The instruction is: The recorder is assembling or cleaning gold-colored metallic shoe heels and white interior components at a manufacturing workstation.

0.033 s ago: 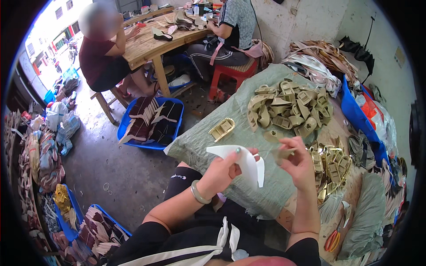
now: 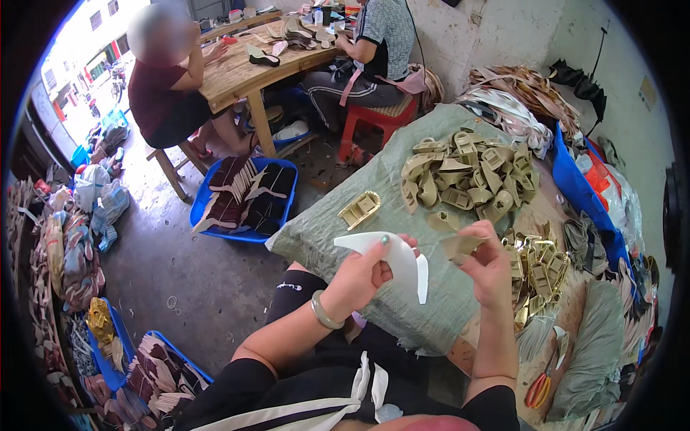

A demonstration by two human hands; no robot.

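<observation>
My left hand (image 2: 365,273) is closed on a curved white shoe piece (image 2: 402,269), thumb laid over it; a second white strip shows at its right edge. In my right hand (image 2: 489,267), just to the right, a small beige shoe heel (image 2: 460,246) is pinched between thumb and fingers. The two held things are apart. Beyond my hands, a pile of beige heels (image 2: 471,172) lies on green woven sacking (image 2: 323,226). One gold-rimmed heel (image 2: 360,210) rests alone to the left of that pile. Shiny gold heels (image 2: 537,276) are heaped beside my right hand.
Scissors with red and yellow handles (image 2: 539,389) lie at the lower right, near a rolled green sack (image 2: 593,345). A blue tub (image 2: 248,237) of stacked dark pieces stands on the floor. Two people sit at a wooden table (image 2: 230,85) at the back.
My right hand has turned the beige heel, which now shows a flatter, clearer side. The fingers of my left hand have shifted slightly on the white piece.
</observation>
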